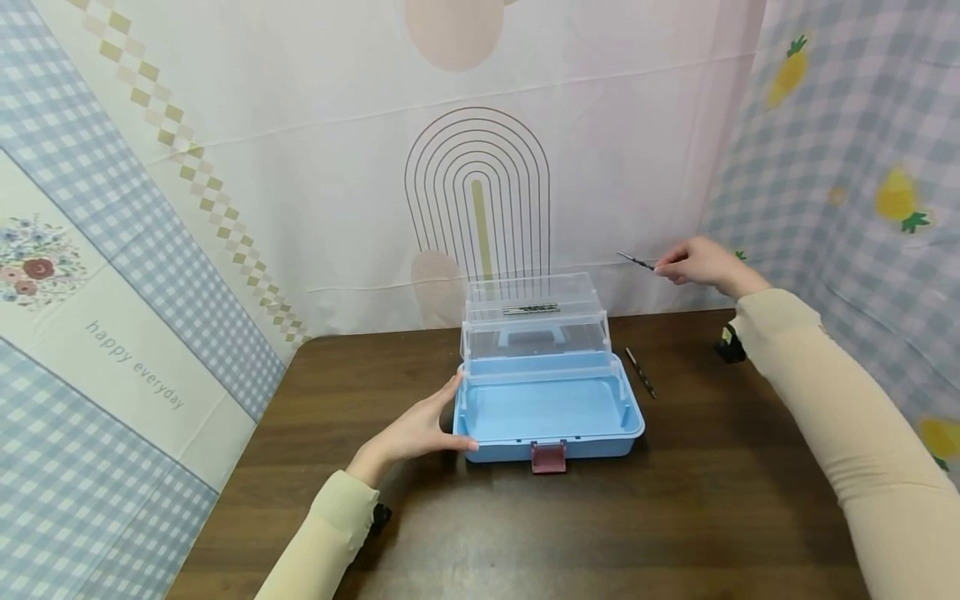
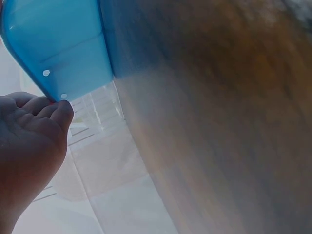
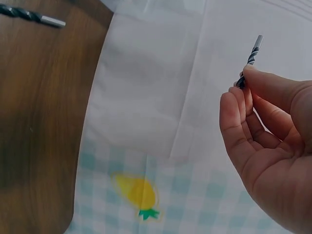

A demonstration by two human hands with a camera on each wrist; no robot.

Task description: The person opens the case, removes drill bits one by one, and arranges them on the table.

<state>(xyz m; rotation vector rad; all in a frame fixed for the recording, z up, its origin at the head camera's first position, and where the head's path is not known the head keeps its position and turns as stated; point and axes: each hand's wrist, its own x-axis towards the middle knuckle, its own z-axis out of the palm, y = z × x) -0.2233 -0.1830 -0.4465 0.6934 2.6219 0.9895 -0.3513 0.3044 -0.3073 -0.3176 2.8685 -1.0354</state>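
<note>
A light blue toolbox stands unlatched on the table, its clear tiered trays raised at the back. My left hand holds its left end, thumb along the front wall and fingers along the side; the left wrist view shows fingertips at the edge of the blue wall. Several drill bits lie in an upper tray. Above the table's back right, my right hand pinches a dark spiral drill bit between thumb and fingers, its shank pointing away. Another drill bit lies right of the toolbox.
A brown wooden table carries everything. Patterned cloth hangs behind it and along both sides. The toolbox's pink latch hangs down at the front.
</note>
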